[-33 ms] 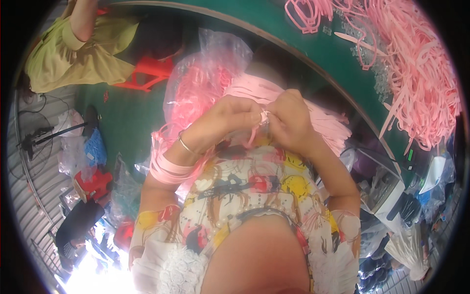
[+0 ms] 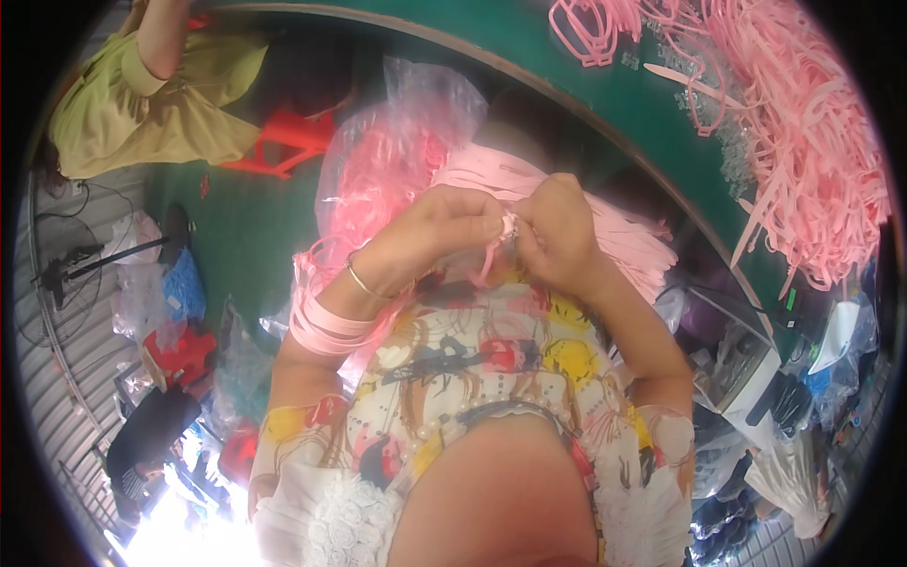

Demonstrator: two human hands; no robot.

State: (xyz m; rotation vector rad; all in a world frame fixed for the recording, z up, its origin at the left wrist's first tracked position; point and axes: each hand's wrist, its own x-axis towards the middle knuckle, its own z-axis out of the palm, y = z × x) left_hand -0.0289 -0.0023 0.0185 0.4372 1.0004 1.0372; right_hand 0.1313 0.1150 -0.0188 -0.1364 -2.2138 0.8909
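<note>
In front of my chest, both hands are closed on a thin pink strap [image 2: 488,263], one end of which hangs down between them. My left hand [image 2: 449,219] pinches it between thumb and fingers. Close against it, my right hand [image 2: 557,231] grips with bent fingers. A small shiny clear piece [image 2: 511,225] shows at the strap between my fingertips; its exact form is too small to make out. Several pink straps [image 2: 326,321] are looped around my left forearm. Beyond my hands lies a bundle of flat pink straps [image 2: 496,170], which spreads out past my right hand [image 2: 638,248].
A clear plastic bag [image 2: 430,90] of pink straps is beyond my left hand. The green table [image 2: 529,38] curves across the far side, bearing a large pink strap heap [image 2: 803,142] and small clear pieces [image 2: 737,161]. A red stool [image 2: 293,142] stands near another person [image 2: 161,104].
</note>
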